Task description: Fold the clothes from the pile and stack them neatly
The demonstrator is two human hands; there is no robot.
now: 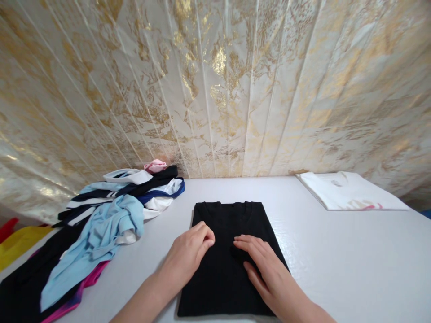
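A black shirt (232, 220), folded into a neat rectangle, lies on the white table (353, 260) right in front of me. My left hand (188, 253) rests on its left half with the fingers curled down against the cloth. My right hand (266, 267) lies flat on the right half, fingers stretched toward the middle. Neither hand lifts the fabric. The fingertips of the two hands are a short gap apart.
A heap of unfolded clothes (101, 224) in light blue, black, white, navy and pink covers the table's left side. A folded white shirt (350, 190) lies at the back right. A white and gold patterned wall (215, 89) rises behind the table.
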